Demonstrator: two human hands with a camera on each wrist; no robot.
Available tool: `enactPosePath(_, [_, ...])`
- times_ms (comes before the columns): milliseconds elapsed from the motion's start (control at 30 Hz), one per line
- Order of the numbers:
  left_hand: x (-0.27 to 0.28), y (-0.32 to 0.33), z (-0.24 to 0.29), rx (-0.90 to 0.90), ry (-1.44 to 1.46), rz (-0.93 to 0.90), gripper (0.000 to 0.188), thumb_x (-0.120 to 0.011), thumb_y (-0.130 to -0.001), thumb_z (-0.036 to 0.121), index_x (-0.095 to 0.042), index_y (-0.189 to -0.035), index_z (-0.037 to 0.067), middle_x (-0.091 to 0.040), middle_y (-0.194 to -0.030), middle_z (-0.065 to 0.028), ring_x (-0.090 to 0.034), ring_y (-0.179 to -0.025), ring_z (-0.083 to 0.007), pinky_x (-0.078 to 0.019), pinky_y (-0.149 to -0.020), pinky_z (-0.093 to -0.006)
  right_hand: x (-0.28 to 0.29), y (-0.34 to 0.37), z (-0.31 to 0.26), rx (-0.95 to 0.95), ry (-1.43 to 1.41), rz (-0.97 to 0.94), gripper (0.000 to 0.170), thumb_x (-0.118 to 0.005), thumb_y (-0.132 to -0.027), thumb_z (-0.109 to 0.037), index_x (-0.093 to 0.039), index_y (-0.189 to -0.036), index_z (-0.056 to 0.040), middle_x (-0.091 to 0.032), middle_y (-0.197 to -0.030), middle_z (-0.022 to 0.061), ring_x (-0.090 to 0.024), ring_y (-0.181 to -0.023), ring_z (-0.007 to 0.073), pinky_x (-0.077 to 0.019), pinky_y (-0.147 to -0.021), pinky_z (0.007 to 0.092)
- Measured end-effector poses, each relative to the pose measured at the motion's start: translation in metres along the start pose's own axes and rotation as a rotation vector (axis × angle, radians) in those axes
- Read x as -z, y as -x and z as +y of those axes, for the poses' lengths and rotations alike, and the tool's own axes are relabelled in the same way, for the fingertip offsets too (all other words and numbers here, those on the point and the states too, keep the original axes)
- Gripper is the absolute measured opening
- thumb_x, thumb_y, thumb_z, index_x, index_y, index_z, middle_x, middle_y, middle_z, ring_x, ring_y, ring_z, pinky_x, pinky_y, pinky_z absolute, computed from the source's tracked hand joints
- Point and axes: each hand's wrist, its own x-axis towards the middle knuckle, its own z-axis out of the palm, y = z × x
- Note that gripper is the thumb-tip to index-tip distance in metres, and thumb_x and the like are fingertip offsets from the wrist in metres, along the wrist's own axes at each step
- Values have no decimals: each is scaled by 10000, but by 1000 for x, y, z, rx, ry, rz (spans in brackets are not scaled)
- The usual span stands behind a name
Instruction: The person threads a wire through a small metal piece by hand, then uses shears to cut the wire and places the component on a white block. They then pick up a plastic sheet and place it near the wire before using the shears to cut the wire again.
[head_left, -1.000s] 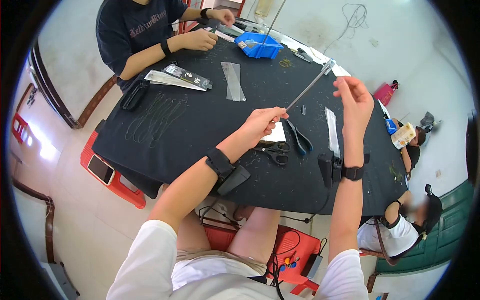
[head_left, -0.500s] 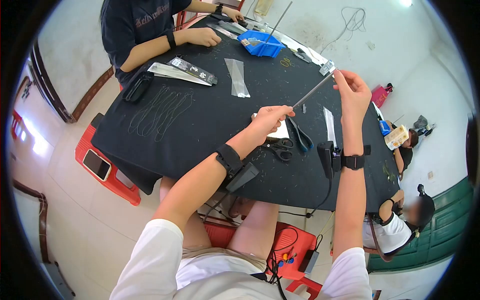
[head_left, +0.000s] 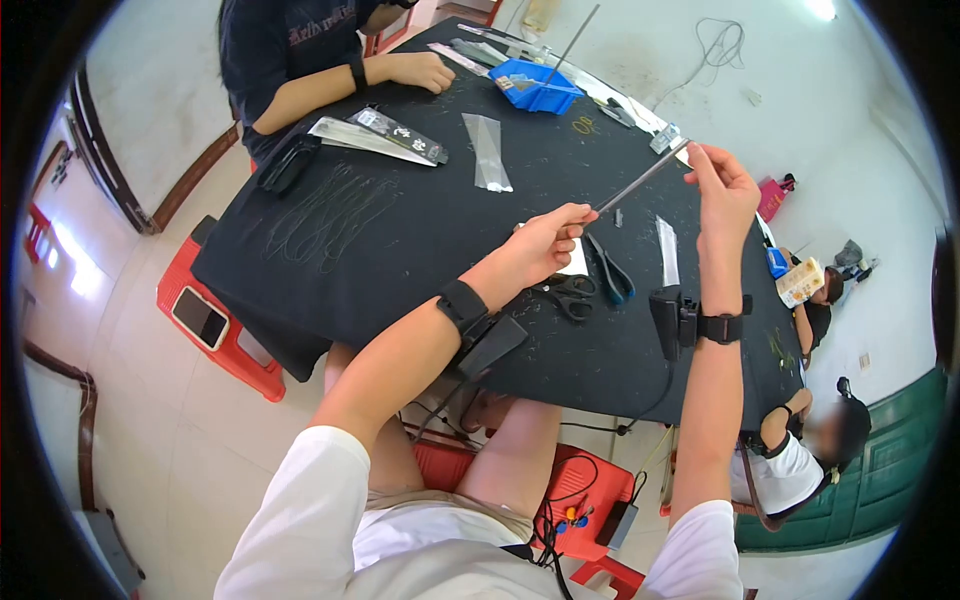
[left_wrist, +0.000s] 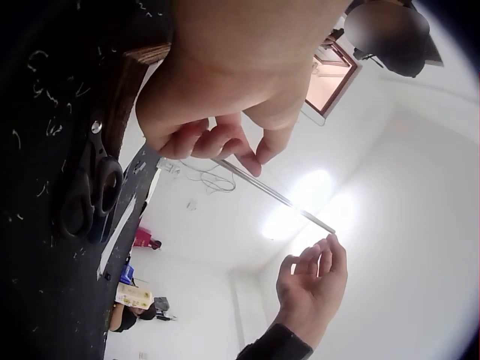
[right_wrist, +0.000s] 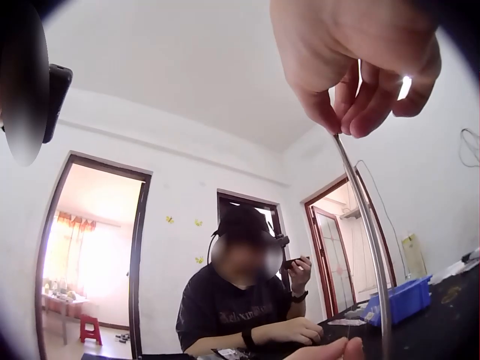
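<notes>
A thin metallic rod [head_left: 640, 184] slants up and to the right above the black table, between the two hands. My left hand [head_left: 545, 242] pinches its lower end, fingers curled, as the left wrist view also shows with the rod [left_wrist: 274, 193] leaving the fingertips. At the upper end, the thumb and fingertips of my right hand [head_left: 727, 200] pinch the tip. In the right wrist view the rod [right_wrist: 369, 225] hangs below the right fingertips. Black scissors [head_left: 572, 296] and dark pliers [head_left: 610, 270] lie under and beside the left hand, near a white pad partly hidden by it.
A blue tray [head_left: 535, 88] stands at the far side. Clear plastic sleeves [head_left: 487, 150], a black-and-white package [head_left: 400, 135], a dark case [head_left: 290, 163] and thin looped strands [head_left: 330, 220] lie on the table [head_left: 420, 270]. Another person [head_left: 300, 60] sits at the far left.
My right hand, apart from the rod a second ago, now holds its upper end. The left hand still grips the lower end. The seated person's farther hand has moved up from the table.
</notes>
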Motion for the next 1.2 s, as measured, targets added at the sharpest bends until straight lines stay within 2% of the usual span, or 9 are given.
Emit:
enactPosePath(400, [11,-4,4,-144,100,22,211,-589,-804,266,-535,-882,77,-323,-588,73,-292,-483,-33,-236,-454,-192,-4,3,-32,94,14,19,189,-673,-755,-131,-629,-864,17,-599,-738,23,-512,-598,63,-392,-573,182])
enactPosePath(600, [13,-7,2,-130,100,91,183,-587,-791,239,-533,-851,75,-321,-578,71,-292,-464,-36,-241,-449,-192,-45,30,-81,191,-173,-287,169,-652,-762,-109,-629,-882,7,-611,-779,31,-526,-636,71,-404,-602,193])
enactPosePath(733, [19,-16,-5,-176,124,99,150,-575,-779,220,-552,-802,74,-338,-561,67,-275,-445,-33,-230,-427,-184,-93,67,-102,-13,-374,-666,197,-598,-802,-134,-618,-934,12,-602,-821,38,-521,-665,76,-414,-624,196])
enactPosePath(833, [21,-13,-6,-237,275,-82,163,-567,-800,223,-557,-836,64,-437,-628,38,-402,-519,-52,-335,-483,-197,-120,77,-107,-154,-543,-884,198,-601,-799,-143,-619,-942,-7,-594,-784,20,-522,-656,68,-408,-603,183])
enactPosePath(900, [-33,60,17,-477,241,-64,215,-571,-816,233,-560,-929,50,-537,-789,-4,-517,-706,-94,-428,-631,-246,-144,85,-99,-318,-577,-919,175,-603,-797,-143,-622,-916,-17,-586,-764,11,-516,-645,63,-403,-586,181])
enactPosePath(933, [-16,42,11,-477,243,-55,215,-571,-816,233,-560,-929,50,-537,-789,-4,-517,-706,-94,-428,-631,-246,-156,89,-88,-480,-606,-942,152,-606,-794,-144,-624,-889,-27,-577,-745,2,-510,-635,58,-397,-569,179])
enactPosePath(1033, [25,-18,-2,-117,38,53,235,-576,-814,278,-574,-944,82,-493,-684,26,-442,-606,-70,-369,-564,-219,-191,93,-40,-760,-407,-896,162,-691,-708,-196,-626,-787,-70,-563,-677,-11,-517,-603,70,-398,-541,197])
enactPosePath(1133, [97,-58,-32,-361,-348,-309,165,-542,-821,204,-586,-908,70,-474,-652,44,-431,-583,-70,-360,-550,-218,-211,85,0,-926,-229,-792,154,-715,-676,-149,-605,-741,-63,-557,-668,4,-511,-585,73,-398,-460,215])
enactPosePath(1200, [101,-61,-21,-385,-354,-299,163,-543,-821,202,-584,-905,69,-476,-655,42,-434,-585,-71,-361,-551,-220,-222,77,26,-964,-153,-792,141,-710,-678,-130,-595,-716,-58,-551,-646,8,-499,-548,72,-384,-425,211])
